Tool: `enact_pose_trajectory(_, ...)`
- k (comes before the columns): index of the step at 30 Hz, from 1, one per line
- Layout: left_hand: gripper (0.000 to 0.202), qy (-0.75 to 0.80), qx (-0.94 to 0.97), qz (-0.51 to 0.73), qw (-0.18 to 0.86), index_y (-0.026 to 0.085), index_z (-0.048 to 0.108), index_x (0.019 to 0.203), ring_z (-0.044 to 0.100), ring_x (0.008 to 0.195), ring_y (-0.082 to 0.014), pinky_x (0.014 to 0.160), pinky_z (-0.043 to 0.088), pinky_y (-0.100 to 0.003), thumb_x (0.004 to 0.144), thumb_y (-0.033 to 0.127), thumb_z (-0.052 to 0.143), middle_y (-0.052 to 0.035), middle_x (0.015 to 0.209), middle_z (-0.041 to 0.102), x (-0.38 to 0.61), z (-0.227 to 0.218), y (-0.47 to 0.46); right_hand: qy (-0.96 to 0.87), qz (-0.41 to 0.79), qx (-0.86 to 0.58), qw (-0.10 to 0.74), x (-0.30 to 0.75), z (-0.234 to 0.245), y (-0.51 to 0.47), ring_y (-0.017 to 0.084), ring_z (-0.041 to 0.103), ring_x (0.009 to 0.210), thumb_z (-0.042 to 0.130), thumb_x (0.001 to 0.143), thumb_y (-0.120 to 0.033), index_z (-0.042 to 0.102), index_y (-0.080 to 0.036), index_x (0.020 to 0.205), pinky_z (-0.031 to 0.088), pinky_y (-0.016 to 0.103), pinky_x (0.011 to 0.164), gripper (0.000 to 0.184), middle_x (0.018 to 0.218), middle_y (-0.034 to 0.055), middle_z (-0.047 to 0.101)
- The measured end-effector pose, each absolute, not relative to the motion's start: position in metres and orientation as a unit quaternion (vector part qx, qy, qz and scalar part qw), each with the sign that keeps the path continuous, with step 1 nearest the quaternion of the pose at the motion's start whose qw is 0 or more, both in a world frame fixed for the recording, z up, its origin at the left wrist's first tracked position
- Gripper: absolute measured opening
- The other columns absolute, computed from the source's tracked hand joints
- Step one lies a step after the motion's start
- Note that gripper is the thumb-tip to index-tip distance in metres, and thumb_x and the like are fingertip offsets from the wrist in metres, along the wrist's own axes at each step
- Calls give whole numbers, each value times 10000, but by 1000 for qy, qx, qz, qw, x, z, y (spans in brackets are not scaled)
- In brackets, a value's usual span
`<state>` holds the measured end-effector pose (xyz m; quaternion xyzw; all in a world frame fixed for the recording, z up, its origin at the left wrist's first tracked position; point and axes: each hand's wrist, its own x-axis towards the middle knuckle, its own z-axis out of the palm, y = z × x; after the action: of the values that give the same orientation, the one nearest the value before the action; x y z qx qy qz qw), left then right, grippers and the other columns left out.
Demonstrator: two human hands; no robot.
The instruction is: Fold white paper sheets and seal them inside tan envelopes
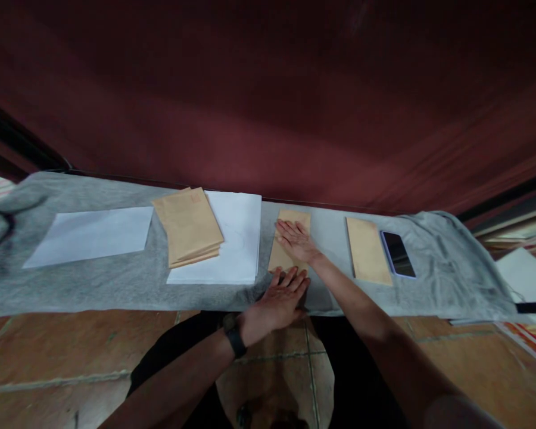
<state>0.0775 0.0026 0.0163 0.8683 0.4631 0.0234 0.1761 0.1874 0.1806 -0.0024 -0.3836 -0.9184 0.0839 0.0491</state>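
Note:
A brown paper envelope (pixel 277 256) lies on the grey cloth in front of me, partly covered by my hands. Flat across its upper part rests my right hand (pixel 296 241), fingers stretched out to the left. My left hand (pixel 283 301), with a dark watch on the wrist, has its fingers spread at the envelope's near edge. Left of the hands sits a stack of white paper (pixel 239 238). Several brown envelopes (pixel 190 226) are piled askew, overlapping that stack's left side. Neither hand grips anything.
A white sheet (pixel 93 235) lies at the left of the grey cloth (pixel 129 286). To the right are more brown envelopes (pixel 368 250) and a phone (pixel 398 255). A dark red panel (pixel 268 119) rises behind the narrow surface. Papers (pixel 529 274) show at the far right.

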Motion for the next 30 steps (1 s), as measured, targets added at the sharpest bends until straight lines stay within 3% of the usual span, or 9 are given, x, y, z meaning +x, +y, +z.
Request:
enact_pose_trajectory(5,792,434,878,-2,201,207,300,1605,164,1593,-292,1267,145,-542,952,579,551,-121,1712,227,67,22,13,-924,123,-362,35,192,1,159,185,215,1583,180,1099,-461,329,-243,1615,118,460,1314,580,1693,8,275)
enact_pose_trajectory(10,770,454,877,17,160,211,321,1599,275,1557,-297,1272,150,-525,955,543,581,-125,1656,376,75,20,8,-919,201,-336,50,203,5,137,149,275,1562,181,1105,-460,433,-322,1559,179,460,1311,537,1655,-39,365)
enact_pose_trajectory(15,737,474,874,32,104,117,405,1551,275,1551,-348,1282,135,-542,983,571,530,-185,1626,406,93,17,-1,-898,263,-339,93,214,6,123,115,355,1523,106,1108,-449,531,-310,1497,233,419,1298,592,1600,-30,470)
enact_pose_trajectory(18,732,468,878,28,93,82,420,1538,295,1545,-348,1288,137,-535,997,569,502,-206,1623,402,98,16,-2,-893,229,-373,107,217,4,127,128,316,1543,90,1103,-464,491,-252,1532,227,407,1298,625,1633,14,420)
enact_pose_trajectory(22,796,467,880,36,78,88,319,1591,230,1573,-334,1294,136,-535,990,574,508,-208,1655,340,100,16,-1,-882,132,-441,103,218,-2,144,189,239,1578,165,1098,-453,360,-144,1602,199,432,1301,623,1679,94,311)
enact_pose_trajectory(30,853,463,883,13,75,32,271,1594,144,1591,-324,1305,124,-490,959,507,583,-225,1691,215,104,16,0,-834,35,-531,147,215,-19,168,305,322,1543,220,1086,-455,373,-28,1576,238,484,1267,667,1658,197,320)
